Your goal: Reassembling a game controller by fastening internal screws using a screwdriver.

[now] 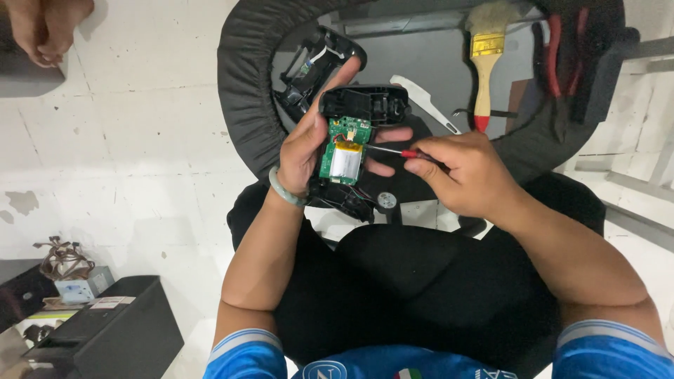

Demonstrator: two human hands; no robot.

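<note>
My left hand [309, 144] holds an opened black game controller [361, 105] upright above my lap. Its green circuit board [349, 133] and a flat silver battery [346, 163] are exposed. My right hand [467, 172] pinches a small red-handled screwdriver [406, 153], whose thin metal tip points left at the battery's edge. A pale green bangle [284, 189] sits on my left wrist.
A round black tray [242, 77] ahead holds the controller's other black shell [309, 67], a white plastic pry tool [425, 102], a red-handled paintbrush [484, 63] and red pliers [554, 49]. Another person's hand [45, 28] shows top left. A black box [116, 330] and cables [63, 260] lie bottom left.
</note>
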